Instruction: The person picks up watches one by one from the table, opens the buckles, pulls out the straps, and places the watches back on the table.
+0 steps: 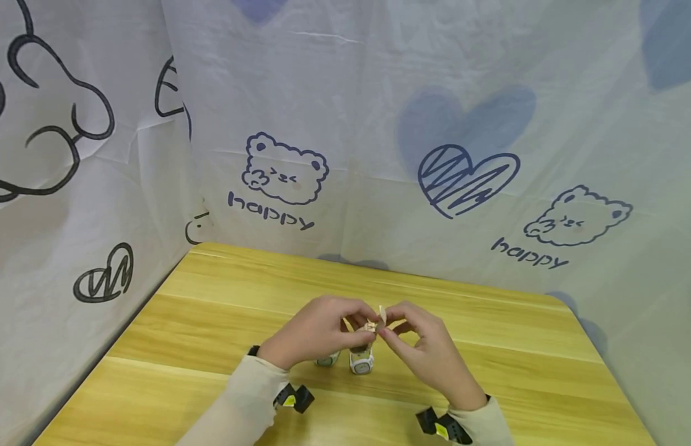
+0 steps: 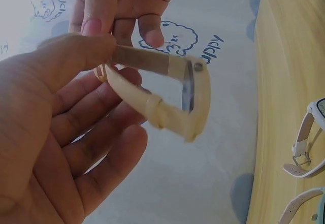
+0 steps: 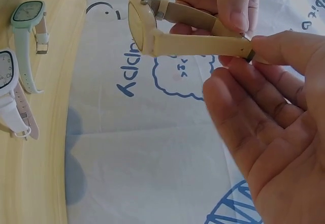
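A cream wristwatch [image 2: 201, 99] is held up between both hands, its strap bent into a loop. My left hand [image 1: 317, 331] pinches the strap near its end between thumb and fingers. Across from it, my right hand [image 1: 426, 347] pinches the strap [image 3: 203, 45] where the two ends come together. A dark metal piece, apparently the buckle [image 3: 250, 55], shows at the right fingertips. The watch case hangs free of the fingers in both wrist views. Fingers partly hide the strap ends, so whether they are fastened cannot be told.
A mint-green watch [image 3: 29, 11] and a white watch [image 3: 10, 74] sit on the wooden table [image 1: 211, 310], below the hands. Printed white cloth [image 1: 351, 111] hangs behind the table and along its left side.
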A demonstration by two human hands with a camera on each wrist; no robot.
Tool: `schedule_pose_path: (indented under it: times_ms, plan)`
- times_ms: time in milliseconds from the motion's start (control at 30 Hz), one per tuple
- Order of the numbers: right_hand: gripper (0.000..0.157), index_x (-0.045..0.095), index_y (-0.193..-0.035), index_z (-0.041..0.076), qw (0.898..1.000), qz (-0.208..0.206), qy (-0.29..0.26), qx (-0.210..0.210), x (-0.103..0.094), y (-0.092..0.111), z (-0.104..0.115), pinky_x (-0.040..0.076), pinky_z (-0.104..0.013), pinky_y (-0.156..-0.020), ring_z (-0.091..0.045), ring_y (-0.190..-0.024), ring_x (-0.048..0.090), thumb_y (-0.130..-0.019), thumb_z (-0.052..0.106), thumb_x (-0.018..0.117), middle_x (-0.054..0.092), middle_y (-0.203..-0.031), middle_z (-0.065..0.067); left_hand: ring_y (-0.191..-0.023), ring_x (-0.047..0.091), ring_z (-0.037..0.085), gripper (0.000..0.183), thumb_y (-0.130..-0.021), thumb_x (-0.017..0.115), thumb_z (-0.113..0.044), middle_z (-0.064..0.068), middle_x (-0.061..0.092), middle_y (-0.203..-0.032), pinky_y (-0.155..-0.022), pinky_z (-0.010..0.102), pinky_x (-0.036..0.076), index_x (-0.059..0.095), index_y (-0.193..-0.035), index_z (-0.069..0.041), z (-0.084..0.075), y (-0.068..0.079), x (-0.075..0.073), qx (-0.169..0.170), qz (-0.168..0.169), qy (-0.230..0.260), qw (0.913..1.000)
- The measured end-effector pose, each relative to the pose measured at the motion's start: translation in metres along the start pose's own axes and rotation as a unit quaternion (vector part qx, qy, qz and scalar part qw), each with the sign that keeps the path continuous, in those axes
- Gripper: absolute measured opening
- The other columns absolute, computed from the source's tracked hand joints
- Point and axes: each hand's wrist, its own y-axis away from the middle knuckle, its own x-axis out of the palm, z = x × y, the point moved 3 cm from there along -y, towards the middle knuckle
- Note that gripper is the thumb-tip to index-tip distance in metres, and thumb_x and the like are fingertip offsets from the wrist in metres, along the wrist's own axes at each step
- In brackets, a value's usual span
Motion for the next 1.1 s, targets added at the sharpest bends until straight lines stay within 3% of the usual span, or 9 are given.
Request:
schedule_pose_path:
  times_ms: [267, 667, 800, 967, 1100]
  plan:
    - [0.027, 0.070, -0.115, 0.016, 0.998, -0.013, 0.043, -0.045, -0.0008, -0.0002, -0.0007, 0.058, -0.033, -0.085, -0.016, -0.108, 0.061, -0.093, 0.002, 0.076, 0.062, -0.119, 0.002, -0.079, 0.065, -0.003, 0.013, -0.099, 0.072, -0.027, -0.018, 0.070, -0.090, -0.068, 0.022, 0.056, 0.076, -0.110, -0.021, -0.0033, 0.0005, 0.0001, 0.021, -0.023, -0.037, 0.9988]
    - [0.029, 0.072, -0.114, 0.018, 0.997, 0.010, 0.020, -0.068, -0.0004, 0.0011, -0.0014, 0.058, -0.035, -0.085, -0.016, -0.107, 0.060, -0.092, -0.001, 0.076, 0.060, -0.121, 0.001, -0.076, 0.063, -0.002, 0.006, -0.098, 0.073, -0.028, -0.020, 0.067, -0.084, -0.068, 0.022, 0.054, 0.072, -0.095, -0.023, -0.0044, -0.0014, 0.0067, 0.061, -0.026, -0.038, 0.9971]
    - [0.032, 0.072, -0.120, 0.020, 0.997, 0.023, 0.009, -0.070, 0.0003, 0.0013, -0.0011, 0.056, -0.036, -0.087, -0.016, -0.110, 0.059, -0.094, 0.001, 0.074, 0.059, -0.124, 0.001, -0.075, 0.062, -0.002, 0.004, -0.096, 0.074, -0.022, -0.019, 0.065, -0.082, -0.065, 0.021, 0.054, 0.071, -0.095, -0.024, -0.0038, -0.0011, 0.0075, 0.069, -0.033, -0.028, 0.9967]
    - [0.049, 0.054, -0.142, 0.015, 0.999, 0.022, -0.022, -0.031, 0.0023, 0.0004, -0.0015, 0.057, -0.038, -0.092, -0.019, -0.117, 0.060, -0.097, 0.005, 0.072, 0.061, -0.129, -0.001, -0.076, 0.064, -0.001, 0.003, -0.096, 0.074, -0.019, -0.015, 0.069, -0.085, -0.064, 0.022, 0.055, 0.074, -0.099, -0.020, -0.0030, 0.0004, 0.0048, 0.077, -0.067, 0.005, 0.9947]
    - [0.040, 0.057, -0.137, 0.016, 1.000, 0.017, -0.026, 0.008, 0.0025, -0.0006, -0.0018, 0.058, -0.037, -0.090, -0.016, -0.115, 0.063, -0.100, 0.010, 0.070, 0.065, -0.126, 0.003, -0.077, 0.065, 0.001, 0.006, -0.097, 0.075, -0.020, -0.009, 0.072, -0.087, -0.061, 0.023, 0.055, 0.076, -0.101, -0.016, -0.0047, 0.0012, 0.0017, 0.085, -0.094, 0.031, 0.9914]
